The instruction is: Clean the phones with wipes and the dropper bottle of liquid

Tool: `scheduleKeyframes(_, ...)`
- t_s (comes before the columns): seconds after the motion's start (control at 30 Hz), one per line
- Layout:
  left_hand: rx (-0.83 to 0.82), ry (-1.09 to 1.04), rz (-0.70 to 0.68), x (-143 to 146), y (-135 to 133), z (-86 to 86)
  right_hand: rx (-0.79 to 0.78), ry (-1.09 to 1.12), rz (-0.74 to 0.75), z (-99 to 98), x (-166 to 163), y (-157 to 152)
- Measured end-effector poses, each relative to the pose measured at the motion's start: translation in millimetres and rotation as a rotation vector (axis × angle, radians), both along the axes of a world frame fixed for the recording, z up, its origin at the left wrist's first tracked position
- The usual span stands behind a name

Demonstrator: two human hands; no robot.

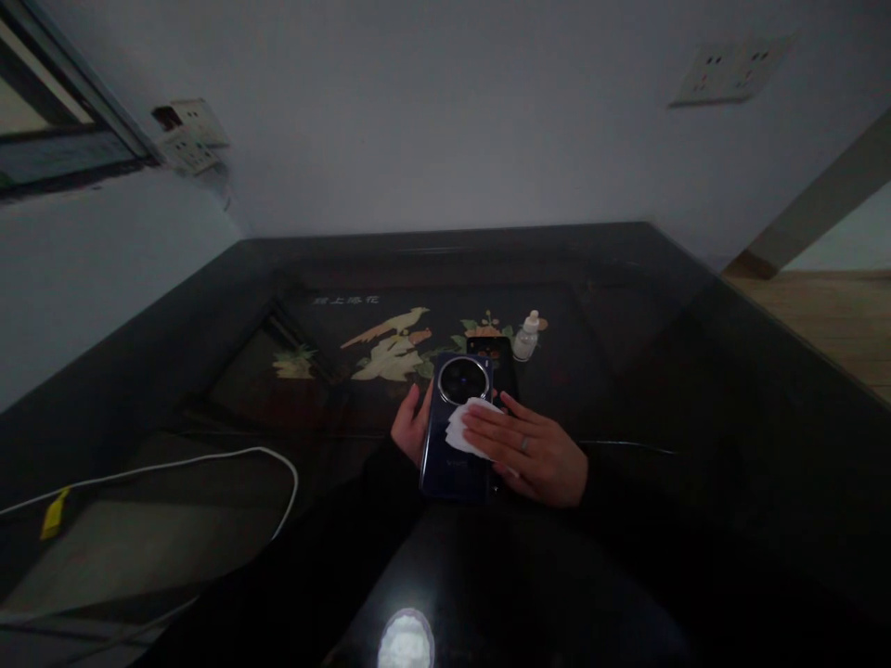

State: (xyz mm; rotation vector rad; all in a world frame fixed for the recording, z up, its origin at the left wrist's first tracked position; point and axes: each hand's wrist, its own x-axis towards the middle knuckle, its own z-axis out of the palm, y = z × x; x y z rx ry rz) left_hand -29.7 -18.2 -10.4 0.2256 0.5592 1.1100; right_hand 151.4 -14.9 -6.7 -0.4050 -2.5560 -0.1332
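Observation:
A dark blue smartphone [445,464] with a large round camera ring faces its back up toward me. My left hand [410,429] grips it at its left edge, thumb up and fingers partly hidden behind it. A folded white wipe [459,434] lies against the phone's back under the fingers of my right hand [547,456], which wears a ring. Just beyond, a second dark, phone-like object [502,351] is partly covered by the phone. A small white dropper-type bottle [527,336] stands upright beside it.
The glossy dark table [613,278] bears a bird-and-flower picture [390,357]. A white cable [209,456] with a yellow tag [54,515] runs at the left. Wall sockets [730,70] sit at the upper right, more sockets [191,134] at the upper left near a window.

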Motion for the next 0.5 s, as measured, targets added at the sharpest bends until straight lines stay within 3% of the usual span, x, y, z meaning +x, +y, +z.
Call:
scheduleKeyframes(0.13,0.005,-0.021,-0.021,0,-2,-3.8,0.001,0.027,0.016,0.5,-6,-8)
scheduleKeyframes(0.5,-0.031,-0.151,-0.108,3,-6,-12.8,-0.098,0.006,-0.157,2.5,-30,-18)
